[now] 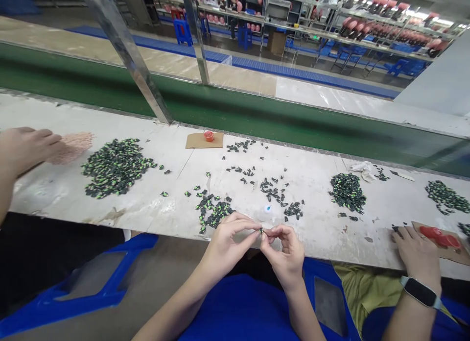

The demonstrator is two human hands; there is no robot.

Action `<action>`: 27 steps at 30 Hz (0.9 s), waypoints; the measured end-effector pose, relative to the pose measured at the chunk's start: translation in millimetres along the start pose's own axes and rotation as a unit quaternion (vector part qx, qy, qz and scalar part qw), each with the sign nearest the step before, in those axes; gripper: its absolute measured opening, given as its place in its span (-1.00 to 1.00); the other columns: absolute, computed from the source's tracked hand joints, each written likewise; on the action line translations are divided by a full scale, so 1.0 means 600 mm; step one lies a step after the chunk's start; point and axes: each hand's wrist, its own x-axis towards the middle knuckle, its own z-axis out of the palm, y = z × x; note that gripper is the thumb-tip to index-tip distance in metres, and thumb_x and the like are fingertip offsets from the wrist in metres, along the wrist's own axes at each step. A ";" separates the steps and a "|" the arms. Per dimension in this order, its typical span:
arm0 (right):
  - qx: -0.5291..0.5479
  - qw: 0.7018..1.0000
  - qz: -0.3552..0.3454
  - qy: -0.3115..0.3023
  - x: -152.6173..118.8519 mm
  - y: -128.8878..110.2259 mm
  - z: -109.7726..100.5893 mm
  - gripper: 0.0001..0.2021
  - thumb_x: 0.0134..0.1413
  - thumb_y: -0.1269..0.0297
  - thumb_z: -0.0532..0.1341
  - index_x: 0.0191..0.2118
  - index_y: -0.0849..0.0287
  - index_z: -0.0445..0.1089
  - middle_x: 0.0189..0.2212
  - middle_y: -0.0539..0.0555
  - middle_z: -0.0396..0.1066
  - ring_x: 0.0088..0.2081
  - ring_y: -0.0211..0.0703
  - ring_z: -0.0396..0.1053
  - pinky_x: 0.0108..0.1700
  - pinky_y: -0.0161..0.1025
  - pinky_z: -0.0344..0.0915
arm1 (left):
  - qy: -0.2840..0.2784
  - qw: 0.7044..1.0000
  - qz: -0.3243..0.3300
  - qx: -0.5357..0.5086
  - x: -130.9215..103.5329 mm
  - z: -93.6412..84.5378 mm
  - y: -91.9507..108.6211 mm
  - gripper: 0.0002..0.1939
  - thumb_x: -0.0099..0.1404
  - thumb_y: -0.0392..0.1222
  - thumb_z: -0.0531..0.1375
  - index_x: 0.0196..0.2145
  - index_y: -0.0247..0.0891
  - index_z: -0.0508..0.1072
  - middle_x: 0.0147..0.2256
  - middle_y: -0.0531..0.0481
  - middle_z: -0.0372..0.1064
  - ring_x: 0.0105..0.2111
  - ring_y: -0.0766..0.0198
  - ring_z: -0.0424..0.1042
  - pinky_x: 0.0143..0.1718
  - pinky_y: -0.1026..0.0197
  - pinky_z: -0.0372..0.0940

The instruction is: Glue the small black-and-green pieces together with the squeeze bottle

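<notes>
While left hand (228,237) and right hand (285,250) pinched small part (261,230), pile (215,212) lay at ten o'clock; fingertip work seemed underway, next move apparently needing steady grip.

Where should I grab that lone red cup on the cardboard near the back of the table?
Probably pinch the red cup at opposite sides of its round wall, coming from above and the near side: it appears upright, standing above the flat cardboard.
</notes>
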 end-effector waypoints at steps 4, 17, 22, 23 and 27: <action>-0.009 1.000 -0.018 0.002 -0.002 0.007 0.004 -0.88 -0.02 0.43 0.26 -0.35 0.13 0.30 -0.49 -0.03 0.40 -0.53 -0.31 0.38 -0.45 -0.35 0.42 | 0.018 0.999 -0.001 0.034 -0.003 0.006 0.003 -0.88 0.15 -0.28 0.26 -0.34 -0.16 0.60 -0.37 -0.03 0.51 -0.27 0.19 0.48 -0.20 0.16 0.37; 0.028 0.997 0.072 -0.027 0.014 -0.013 -0.003 -0.98 0.01 0.39 0.25 -0.37 0.15 0.39 -0.48 0.03 0.49 -0.48 -0.21 0.48 -0.40 -0.30 0.49 | -0.011 0.989 0.077 0.126 0.001 -0.002 -0.006 -0.86 0.30 -0.21 0.18 -0.25 -0.10 0.56 -0.34 0.01 0.56 -0.27 0.17 0.47 -0.13 0.04 0.24; 0.064 0.990 0.113 -0.057 0.013 -0.014 -0.006 -0.90 0.00 0.36 0.27 -0.30 0.16 0.39 -0.42 0.06 0.50 -0.44 -0.21 0.50 -0.37 -0.30 0.51 | -0.008 0.979 0.131 0.153 0.003 -0.010 -0.008 -0.79 0.37 -0.25 0.10 -0.24 -0.09 0.55 -0.40 0.06 0.55 -0.32 0.24 0.46 -0.11 0.07 0.16; 0.068 0.989 0.121 -0.058 0.011 -0.012 -0.006 -0.91 0.00 0.35 0.28 -0.31 0.16 0.39 -0.42 0.06 0.50 -0.45 -0.21 0.49 -0.38 -0.30 0.51 | -0.008 0.978 0.137 0.154 0.003 -0.011 -0.009 -0.79 0.37 -0.27 0.10 -0.25 -0.09 0.55 -0.40 0.06 0.55 -0.33 0.25 0.45 -0.11 0.07 0.15; 0.088 0.983 0.151 -0.063 0.000 -0.006 -0.010 -0.88 -0.04 0.32 0.31 -0.32 0.16 0.40 -0.46 0.04 0.49 -0.49 -0.24 0.46 -0.41 -0.32 0.49 | -0.017 0.977 0.163 0.139 0.002 -0.007 -0.009 -0.81 0.34 -0.32 0.13 -0.28 -0.12 0.54 -0.41 0.08 0.54 -0.37 0.28 0.44 -0.15 0.13 0.16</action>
